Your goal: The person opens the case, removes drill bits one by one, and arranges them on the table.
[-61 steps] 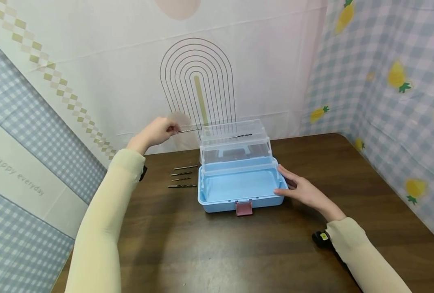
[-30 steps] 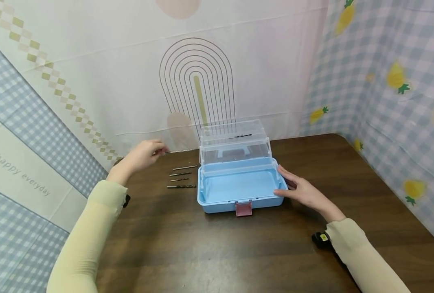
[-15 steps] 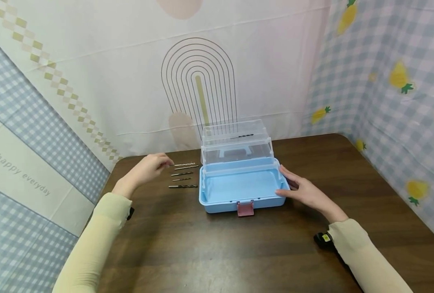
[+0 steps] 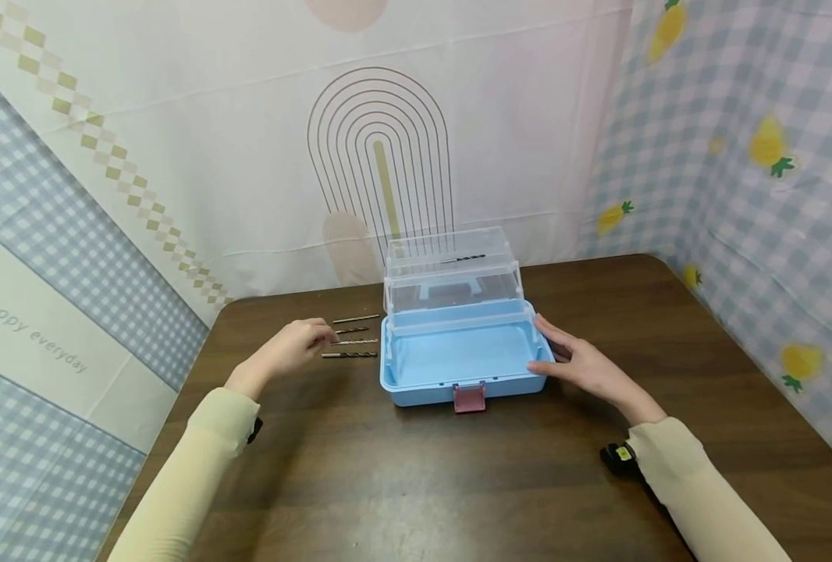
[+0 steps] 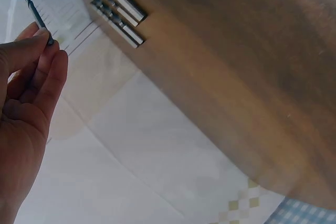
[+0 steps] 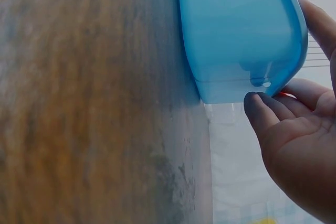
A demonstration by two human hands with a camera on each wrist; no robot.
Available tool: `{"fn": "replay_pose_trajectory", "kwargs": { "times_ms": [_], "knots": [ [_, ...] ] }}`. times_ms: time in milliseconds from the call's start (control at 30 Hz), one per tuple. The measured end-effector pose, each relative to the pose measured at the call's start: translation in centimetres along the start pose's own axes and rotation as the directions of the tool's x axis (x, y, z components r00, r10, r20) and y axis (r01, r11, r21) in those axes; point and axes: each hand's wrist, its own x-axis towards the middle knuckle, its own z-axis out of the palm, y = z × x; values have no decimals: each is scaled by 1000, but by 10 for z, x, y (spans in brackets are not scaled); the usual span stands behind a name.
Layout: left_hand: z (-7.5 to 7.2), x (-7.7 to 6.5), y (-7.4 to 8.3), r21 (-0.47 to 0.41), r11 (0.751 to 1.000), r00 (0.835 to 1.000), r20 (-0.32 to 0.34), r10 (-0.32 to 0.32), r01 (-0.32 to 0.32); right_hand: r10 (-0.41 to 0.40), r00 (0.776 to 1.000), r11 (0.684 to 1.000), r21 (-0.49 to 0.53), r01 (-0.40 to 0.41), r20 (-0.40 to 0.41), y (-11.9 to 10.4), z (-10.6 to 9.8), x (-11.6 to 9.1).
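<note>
In the head view my left hand pinches a drill bit by its shank end, between thumb and fingertips; the left wrist view shows this bit with its fluted end pointing away. It hangs over a row of loose drill bits left of the blue toolbox, overlapping one of them. A bit lies at the back of the row, and a thicker bit at the front. My right hand grips the toolbox's right end, thumb and fingers spread across its corners, as the right wrist view's blue wall shows.
The toolbox stands open, its clear trays raised at the back. A dark drill bit lies in the upper tray. A pink latch hangs at the front. Behind the wooden table hangs a patterned cloth.
My left hand has come down from beside the upper tray to the row of bits on the table, still pinching the bit. The right hand and the toolbox have stayed put.
</note>
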Motion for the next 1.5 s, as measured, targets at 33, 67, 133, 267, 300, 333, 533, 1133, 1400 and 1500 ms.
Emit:
{"fn": "replay_pose_trajectory", "kwargs": {
  "times_ms": [33, 67, 133, 267, 300, 333, 533, 1133, 1400, 1500],
  "knots": [
    [2, -1, 0, -2, 1000, 1000, 5, -1, 1, 2, 1000, 1000, 2, -2, -1, 0, 0, 0],
    [4, -1, 0, -5, 1000, 1000, 10, -3, 3, 3, 1000, 1000, 4, -3, -1, -1, 0, 0],
    [9, -3, -1, -5, 1000, 1000, 20, -3, 3, 4, 1000, 1000, 9, -4, -2, -1, 0, 0],
    [17, -6, -1, -12, 1000, 999, 42, -11, 12, -4, 1000, 1000, 19, 4, 1, -2, 0, 0],
    [19, -7, -1, -14, 1000, 999, 44, -11, 12, -5, 1000, 1000, 21, 5, 1, -2, 0, 0],
    [20, -8, 0, -15, 1000, 999, 46, -10, 11, -9, 1000, 1000, 23, 9, 2, -2, 0, -1],
    [29, -12, 1, -22, 1000, 999, 44, -3, 4, -9, 1000, 1000, 30, 9, 6, -4, -1, -1],
    [43, -23, -5, -19, 1000, 996, 92, -13, 14, -13, 1000, 1000, 6, 13, 1, -1, 0, -1],
    [48, -27, -10, -27, 1000, 997, 77, -6, 8, -10, 1000, 1000, 1, 10, -2, -3, -1, -2],
    [50, -28, -11, -34, 999, 997, 74, 0, 3, -9, 1000, 1000, 7, 9, 1, -5, -1, -2]
  ]
}}
